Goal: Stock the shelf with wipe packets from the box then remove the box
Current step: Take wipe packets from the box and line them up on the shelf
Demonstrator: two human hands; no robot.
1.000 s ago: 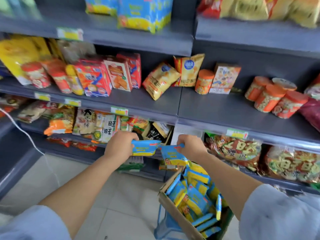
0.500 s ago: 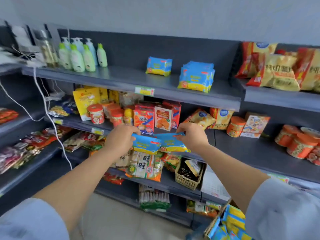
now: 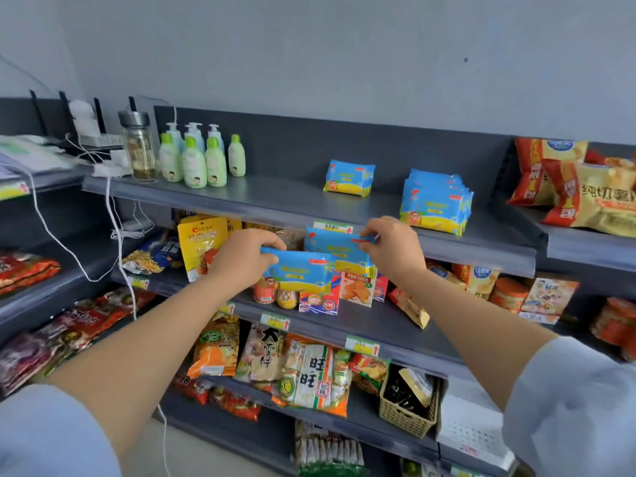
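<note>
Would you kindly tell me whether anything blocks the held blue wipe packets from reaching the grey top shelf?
Nothing visible does: the blue-and-yellow plastic wipe packets are held just below the grey metal top shelf, only air between.

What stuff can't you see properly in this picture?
Head view only:
The box: nowhere in frame.
Shelf stack: front packet hides how many stand behind.
Left packet, right packet: lettering too blurred.
Snack jars: tops covered by the left packet.
Chip bags: cut off by the right edge.
</note>
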